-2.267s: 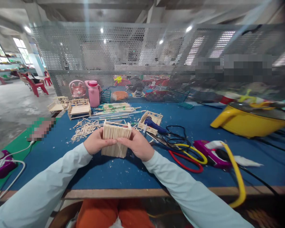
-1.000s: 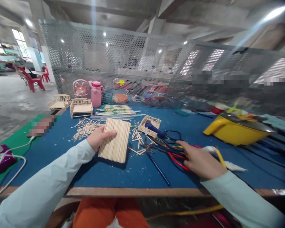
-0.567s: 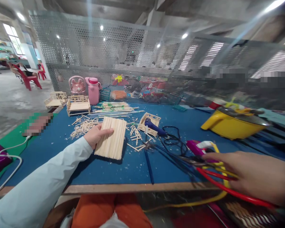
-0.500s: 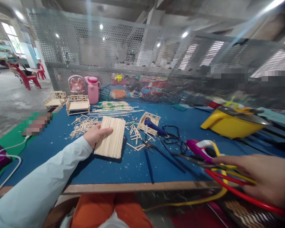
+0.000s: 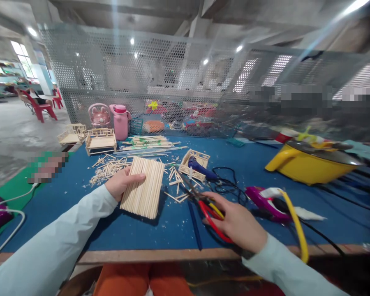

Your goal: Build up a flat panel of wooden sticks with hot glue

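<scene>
My left hand (image 5: 123,183) pinches the left edge of a flat panel of wooden sticks (image 5: 144,187), thumb on top, tilted just above the blue table. In my right hand (image 5: 242,222) are scissors (image 5: 208,211) with red and yellow handles, their dark blades pointing up and left toward loose sticks. Partly hidden beneath them is a blue-handled plier-like tool (image 5: 195,226). Beyond the blades, a blue glue gun (image 5: 202,166) rests on a small stick frame (image 5: 193,160). Short cut sticks (image 5: 175,176) lie between the panel and the frame.
Stick-built miniature seats (image 5: 101,142) and a pink bottle (image 5: 121,123) stand at the back left. Long sticks (image 5: 148,142) and a scrap pile (image 5: 106,170) lie nearer. A purple power strip (image 5: 267,205) with cables and a yellow pan (image 5: 314,162) occupy the right. A perforated metal screen (image 5: 160,74) borders the back.
My right hand has swung left from the far right with the scissors, over the plier-like tool and close to the panel. My left hand keeps its hold, with the panel slightly lower in view.
</scene>
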Tool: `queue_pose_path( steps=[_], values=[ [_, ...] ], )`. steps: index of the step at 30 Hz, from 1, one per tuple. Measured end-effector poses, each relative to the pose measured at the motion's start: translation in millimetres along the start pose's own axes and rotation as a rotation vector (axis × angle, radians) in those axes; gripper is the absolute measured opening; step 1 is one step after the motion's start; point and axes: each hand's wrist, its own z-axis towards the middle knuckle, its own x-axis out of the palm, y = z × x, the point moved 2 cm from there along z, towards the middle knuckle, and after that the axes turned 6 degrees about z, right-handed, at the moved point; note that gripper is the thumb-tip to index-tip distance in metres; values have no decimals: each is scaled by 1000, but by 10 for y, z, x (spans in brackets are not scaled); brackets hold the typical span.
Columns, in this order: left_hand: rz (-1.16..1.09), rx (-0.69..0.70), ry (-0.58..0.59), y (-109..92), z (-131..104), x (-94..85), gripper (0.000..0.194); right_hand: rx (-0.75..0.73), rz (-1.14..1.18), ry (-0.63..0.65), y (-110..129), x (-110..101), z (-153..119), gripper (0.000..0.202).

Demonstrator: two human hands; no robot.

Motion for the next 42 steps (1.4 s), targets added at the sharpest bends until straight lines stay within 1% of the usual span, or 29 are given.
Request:
queue_pose_path(
  steps=[1, 3, 5, 7, 8, 10, 13, 16, 18, 20, 24, 27, 29, 33, 38, 42],
  values=[
    [0, 14, 15, -4, -3, 3, 40, 20, -8, 33, 56, 81, 74, 45],
    [8, 46, 41, -14, -12, 7, 42, 62, -38, 70, 81, 171, 198, 44],
    [33, 85, 75, -24, -23, 16, 45, 91, -81, 48, 27, 197, 315, 43],
    [73, 145, 90, -39, -38, 22, 46, 80, -122, 30, -55, 213, 426, 43],
    [100, 185, 78, -49, -46, 22, 45, 51, -130, 20, -95, 224, 470, 43],
    [160, 278, 13, -77, -63, 11, 42, -54, -92, -3, -157, 249, 511, 42],
    [233, 378, -71, -118, -83, -8, 41, -239, 65, -61, -177, 246, 429, 40],
    [282, 405, -67, -135, -97, -6, 41, -334, 186, -125, -84, 139, 268, 43],
    [316, 414, -54, -136, -107, 7, 39, -384, 205, -119, 47, 27, 190, 46],
    [346, 429, -36, -131, -120, 27, 38, -431, 177, -117, 204, -90, 154, 44],
    [381, 477, 2, -105, -140, 66, 35, -480, 114, -220, 485, -277, 163, 30],
    [378, 492, 0, -82, -144, 81, 34, -520, 7, -223, 619, -344, 200, 38],
    [375, 492, 7, -72, -146, 92, 34, -533, -32, -190, 673, -378, 229, 44],
    [376, 497, 31, -67, -155, 114, 34, -559, -76, -141, 746, -446, 254, 47],
    [398, 504, 17, -51, -159, 104, 35, -570, -152, -153, 813, -510, 235, 53],
    [403, 502, 19, -32, -160, 95, 36, -582, -177, -142, 842, -516, 246, 53]
  ],
)
